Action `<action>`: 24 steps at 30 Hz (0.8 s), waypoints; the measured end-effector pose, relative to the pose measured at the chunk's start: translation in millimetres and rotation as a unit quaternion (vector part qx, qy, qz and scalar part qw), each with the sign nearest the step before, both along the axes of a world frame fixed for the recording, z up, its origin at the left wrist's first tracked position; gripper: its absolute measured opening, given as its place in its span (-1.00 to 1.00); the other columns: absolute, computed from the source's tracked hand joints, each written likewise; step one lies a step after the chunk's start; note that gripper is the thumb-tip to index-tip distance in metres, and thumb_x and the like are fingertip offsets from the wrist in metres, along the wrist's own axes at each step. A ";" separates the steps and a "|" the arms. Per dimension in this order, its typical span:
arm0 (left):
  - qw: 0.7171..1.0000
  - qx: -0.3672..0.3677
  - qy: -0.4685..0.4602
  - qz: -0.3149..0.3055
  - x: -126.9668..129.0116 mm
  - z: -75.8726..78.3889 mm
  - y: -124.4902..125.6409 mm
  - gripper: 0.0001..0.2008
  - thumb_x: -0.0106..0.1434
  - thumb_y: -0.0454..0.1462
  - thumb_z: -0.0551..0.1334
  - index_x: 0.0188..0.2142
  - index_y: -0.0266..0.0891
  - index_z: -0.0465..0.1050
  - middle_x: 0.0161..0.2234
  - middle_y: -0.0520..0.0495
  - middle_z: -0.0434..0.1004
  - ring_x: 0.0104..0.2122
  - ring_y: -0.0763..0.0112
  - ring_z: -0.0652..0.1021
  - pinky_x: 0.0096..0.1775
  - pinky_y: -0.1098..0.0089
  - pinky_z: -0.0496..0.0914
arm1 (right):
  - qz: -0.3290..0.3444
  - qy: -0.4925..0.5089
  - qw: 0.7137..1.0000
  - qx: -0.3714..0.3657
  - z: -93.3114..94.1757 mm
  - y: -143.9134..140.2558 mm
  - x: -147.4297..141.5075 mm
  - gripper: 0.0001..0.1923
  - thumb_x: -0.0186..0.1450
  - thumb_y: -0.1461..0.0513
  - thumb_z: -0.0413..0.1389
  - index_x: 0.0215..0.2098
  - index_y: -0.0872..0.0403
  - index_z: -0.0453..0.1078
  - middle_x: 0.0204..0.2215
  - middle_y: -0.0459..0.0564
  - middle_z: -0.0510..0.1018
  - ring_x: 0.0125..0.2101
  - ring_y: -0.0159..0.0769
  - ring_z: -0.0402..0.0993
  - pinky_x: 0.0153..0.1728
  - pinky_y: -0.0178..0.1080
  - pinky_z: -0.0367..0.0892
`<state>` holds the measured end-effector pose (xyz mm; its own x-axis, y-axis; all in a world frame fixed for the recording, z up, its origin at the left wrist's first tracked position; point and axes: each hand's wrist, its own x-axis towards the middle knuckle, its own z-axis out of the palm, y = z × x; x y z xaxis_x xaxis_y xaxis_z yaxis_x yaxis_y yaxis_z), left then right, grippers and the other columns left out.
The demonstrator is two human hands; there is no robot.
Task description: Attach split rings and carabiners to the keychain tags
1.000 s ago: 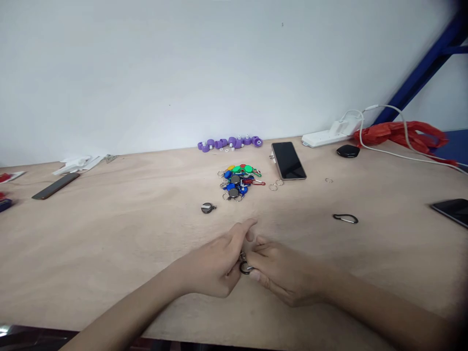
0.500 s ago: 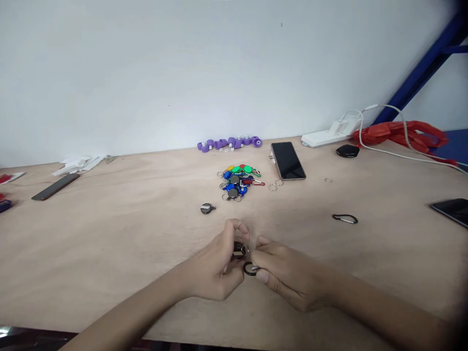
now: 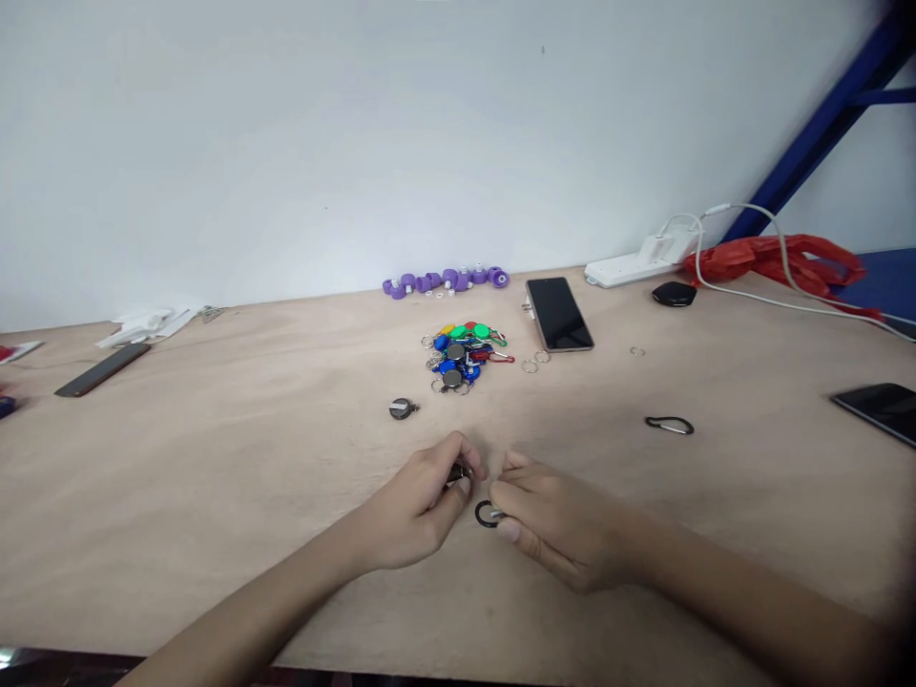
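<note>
Now the two small parts sit apart, one in each hand.
Left hand (image 3: 419,510) fingers pinch a small dark round reel (image 3: 459,473); right hand (image 3: 558,525) fingers pinch a black oval carabiner clip (image 3: 487,514) just beside it, low over the pale wooden surface (image 3: 215,458). A second ago both met at one point, so the clip has come free of the reel.

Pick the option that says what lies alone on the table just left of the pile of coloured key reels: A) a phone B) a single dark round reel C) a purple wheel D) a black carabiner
B: a single dark round reel lies apart from the coloured pile, to its left and nearer the hands; the black carabiner lies off to the right.
</note>
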<state>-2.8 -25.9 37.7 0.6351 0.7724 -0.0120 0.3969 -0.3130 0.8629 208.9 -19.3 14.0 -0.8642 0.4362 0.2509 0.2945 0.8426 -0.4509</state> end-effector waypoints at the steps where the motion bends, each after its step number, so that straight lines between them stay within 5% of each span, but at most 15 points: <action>1: 1.000 0.003 -0.002 0.005 0.0 -0.4 -0.4 -0.81 0.31 -0.44 0.00 -0.12 -0.19 0.15 -0.24 -0.04 0.36 -0.29 0.38 0.39 -0.23 0.34 0.30 | -0.001 -0.001 1.000 0.000 -0.4 0.2 0.1 -0.67 0.45 0.18 -0.29 -0.36 0.07 0.20 -0.44 0.02 0.40 -0.41 -0.22 0.24 -0.23 -0.08 0.26; 7: 0.989 0.115 0.070 0.054 -2.1 -7.5 -4.0 -0.66 0.19 -0.44 0.07 -0.05 -0.20 0.08 -0.13 -0.14 0.29 -0.20 0.28 0.42 -0.20 0.27 0.37 | 0.001 -0.009 1.000 0.019 -2.4 0.4 -0.1 -0.62 0.45 0.20 -0.33 -0.37 0.08 0.23 -0.47 -0.01 0.42 -0.47 -0.26 0.24 -0.17 -0.05 0.24; 17: 0.932 0.281 0.226 -0.045 -5.6 -8.2 -2.1 -0.82 0.13 -0.41 0.01 -0.24 -0.26 0.10 -0.21 -0.29 0.34 -0.17 0.00 0.45 -0.23 0.08 0.43 | 0.012 -0.011 1.000 0.008 -6.3 1.9 -2.1 -0.64 0.43 0.19 -0.30 -0.42 0.06 0.20 -0.51 -0.02 0.38 -0.49 -0.28 0.18 -0.23 -0.10 0.27; 24: 0.959 0.155 0.231 -0.060 -6.0 -0.7 -0.5 -0.68 0.09 -0.47 0.01 -0.15 -0.21 0.07 -0.10 -0.22 0.33 -0.28 0.25 0.45 -0.24 0.22 0.45 | 0.015 -0.027 0.999 0.013 -6.5 -0.2 -3.7 -0.74 0.39 0.21 -0.20 -0.39 0.08 0.22 -0.45 0.05 0.41 -0.39 -0.20 0.25 -0.23 -0.08 0.29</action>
<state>-8.8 -26.4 37.0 0.7014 0.7064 -0.0948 0.6594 -0.5927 0.4625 205.2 -19.5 7.6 -0.8890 0.4044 0.2148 0.2925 0.8623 -0.4133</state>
